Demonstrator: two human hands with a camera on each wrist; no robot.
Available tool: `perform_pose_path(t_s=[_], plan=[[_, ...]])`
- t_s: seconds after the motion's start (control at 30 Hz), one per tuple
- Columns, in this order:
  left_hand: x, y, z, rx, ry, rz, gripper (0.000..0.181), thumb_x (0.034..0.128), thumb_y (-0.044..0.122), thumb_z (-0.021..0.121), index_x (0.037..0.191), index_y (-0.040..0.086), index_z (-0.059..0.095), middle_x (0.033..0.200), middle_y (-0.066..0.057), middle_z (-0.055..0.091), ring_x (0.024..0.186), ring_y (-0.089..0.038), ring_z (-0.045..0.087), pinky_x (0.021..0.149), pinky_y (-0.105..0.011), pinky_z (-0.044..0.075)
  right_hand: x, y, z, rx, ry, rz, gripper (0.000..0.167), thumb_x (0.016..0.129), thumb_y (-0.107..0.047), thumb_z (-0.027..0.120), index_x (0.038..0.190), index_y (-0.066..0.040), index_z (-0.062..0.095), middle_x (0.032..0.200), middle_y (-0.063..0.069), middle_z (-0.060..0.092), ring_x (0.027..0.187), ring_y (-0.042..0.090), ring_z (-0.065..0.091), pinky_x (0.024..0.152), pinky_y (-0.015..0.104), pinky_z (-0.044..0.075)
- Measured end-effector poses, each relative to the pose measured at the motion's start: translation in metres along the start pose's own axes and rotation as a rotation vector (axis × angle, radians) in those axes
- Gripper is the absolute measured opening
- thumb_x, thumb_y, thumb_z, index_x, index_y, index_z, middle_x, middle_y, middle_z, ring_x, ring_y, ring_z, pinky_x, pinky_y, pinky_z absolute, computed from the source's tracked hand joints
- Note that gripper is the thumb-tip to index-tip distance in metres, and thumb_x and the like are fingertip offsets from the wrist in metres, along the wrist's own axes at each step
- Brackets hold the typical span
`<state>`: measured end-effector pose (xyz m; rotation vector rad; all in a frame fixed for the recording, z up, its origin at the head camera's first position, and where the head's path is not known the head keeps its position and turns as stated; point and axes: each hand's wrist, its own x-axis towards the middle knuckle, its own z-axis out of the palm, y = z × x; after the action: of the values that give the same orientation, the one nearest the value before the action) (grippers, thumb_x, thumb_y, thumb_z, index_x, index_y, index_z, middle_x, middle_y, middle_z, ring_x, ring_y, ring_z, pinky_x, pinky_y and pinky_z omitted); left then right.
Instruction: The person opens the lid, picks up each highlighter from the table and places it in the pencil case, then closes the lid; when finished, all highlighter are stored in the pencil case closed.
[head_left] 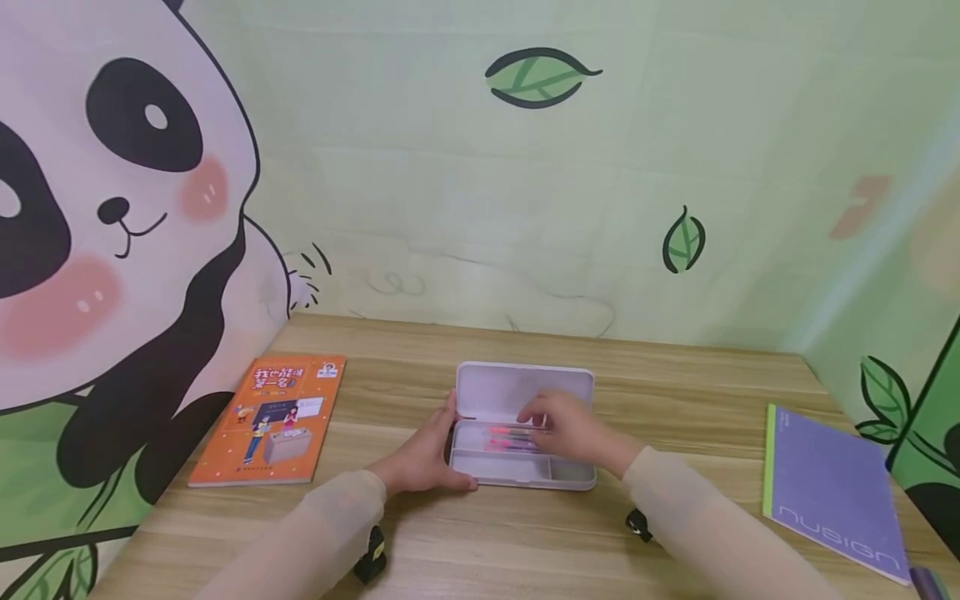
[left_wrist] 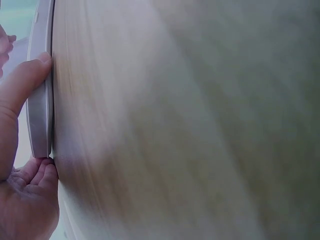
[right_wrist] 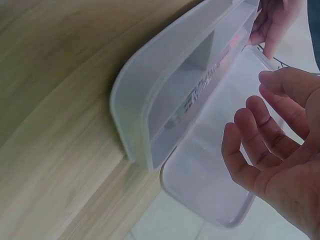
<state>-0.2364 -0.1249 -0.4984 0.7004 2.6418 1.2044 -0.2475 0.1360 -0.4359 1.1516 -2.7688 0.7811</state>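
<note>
A white pencil case point(head_left: 483, 468) lies on the wooden table with its lid point(head_left: 487, 390) raised at the back. Several pens point(head_left: 506, 439), pink and red in parts, lie in its rear compartment. My left hand point(head_left: 420, 454) holds the left end of the case. In the left wrist view its thumb presses the front wall and its fingers touch the end. My right hand point(head_left: 576, 427) hovers over the case's right part, in front of the lid. The right wrist view shows its fingers loosely bent with nothing between them.
An orange book point(head_left: 322, 417) lies to the left. A purple notebook point(head_left: 832, 492) with a green spine lies to the right, with a dark cylindrical object point(head_left: 928, 583) at its near corner. A wall sheet point(head_left: 450, 183) printed with a panda and leaves encloses the table point(head_left: 525, 542).
</note>
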Motion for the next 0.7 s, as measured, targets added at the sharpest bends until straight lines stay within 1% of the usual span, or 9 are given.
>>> perform_pose_path(t_s=[0.1, 0.27, 0.4, 0.47, 0.53, 0.63, 0.7], plan=[[0.000, -0.001, 0.001, 0.002, 0.001, 0.003, 0.138, 0.0621, 0.032, 0.092, 0.153, -0.001, -0.007, 0.137, -0.017, 0.042, 0.130, -0.028, 0.038, 0.116, -0.045, 0.025, -0.009, 0.001, -0.006, 0.038, 0.021, -0.012, 0.019, 0.079, 0.002, 0.070, 0.097, 0.001, 0.070, 0.080, 0.008, 0.062, 0.074, 0.021, 0.056, 0.066, 0.026, 0.048], [0.000, 0.000, 0.001, -0.001, 0.000, -0.006, 0.138, 0.0623, 0.032, 0.092, 0.154, 0.002, -0.008, 0.138, -0.017, 0.041, 0.131, -0.027, 0.038, 0.116, -0.045, 0.024, -0.026, 0.005, -0.015, 0.075, 0.060, -0.033, 0.021, 0.077, 0.004, 0.072, 0.097, 0.001, 0.069, 0.081, 0.010, 0.062, 0.073, 0.024, 0.057, 0.066, 0.034, 0.053], [-0.001, 0.001, 0.001, 0.007, -0.007, -0.023, 0.138, 0.0629, 0.032, 0.091, 0.154, 0.003, -0.008, 0.142, -0.017, 0.039, 0.133, -0.026, 0.036, 0.117, -0.044, 0.023, -0.042, 0.010, -0.022, 0.093, 0.085, -0.016, 0.023, 0.075, 0.005, 0.074, 0.098, 0.002, 0.068, 0.082, 0.012, 0.061, 0.071, 0.024, 0.057, 0.064, 0.033, 0.054], [-0.001, 0.002, 0.001, 0.010, -0.012, -0.027, 0.138, 0.0631, 0.033, 0.091, 0.154, 0.004, -0.008, 0.143, -0.016, 0.038, 0.134, -0.025, 0.035, 0.117, -0.043, 0.022, -0.050, 0.012, -0.026, 0.108, 0.095, 0.004, 0.024, 0.076, 0.005, 0.073, 0.099, 0.002, 0.068, 0.082, 0.012, 0.061, 0.070, 0.021, 0.057, 0.063, 0.032, 0.053], [-0.001, 0.002, 0.000, 0.007, -0.009, -0.019, 0.138, 0.0629, 0.032, 0.091, 0.154, 0.002, -0.008, 0.144, -0.018, 0.037, 0.134, -0.026, 0.035, 0.117, -0.044, 0.022, -0.058, 0.014, -0.030, 0.117, 0.105, 0.021, 0.024, 0.076, 0.005, 0.072, 0.099, 0.002, 0.069, 0.083, 0.013, 0.061, 0.070, 0.015, 0.056, 0.061, 0.031, 0.053], [-0.001, 0.003, 0.000, 0.002, -0.008, -0.008, 0.138, 0.0628, 0.031, 0.091, 0.154, 0.003, -0.008, 0.150, -0.019, 0.031, 0.137, -0.027, 0.032, 0.118, -0.044, 0.021, -0.070, 0.018, -0.035, 0.112, 0.120, 0.040, 0.023, 0.077, 0.005, 0.073, 0.099, -0.001, 0.069, 0.083, 0.012, 0.061, 0.070, 0.009, 0.055, 0.060, 0.031, 0.053], [-0.001, 0.004, -0.001, -0.001, -0.005, -0.003, 0.138, 0.0627, 0.031, 0.091, 0.154, 0.002, -0.008, 0.154, -0.020, 0.026, 0.139, -0.028, 0.030, 0.118, -0.045, 0.020, -0.079, 0.020, -0.039, 0.097, 0.128, 0.054, 0.024, 0.077, 0.004, 0.073, 0.099, -0.003, 0.070, 0.084, 0.011, 0.061, 0.071, 0.008, 0.055, 0.060, 0.031, 0.052]])
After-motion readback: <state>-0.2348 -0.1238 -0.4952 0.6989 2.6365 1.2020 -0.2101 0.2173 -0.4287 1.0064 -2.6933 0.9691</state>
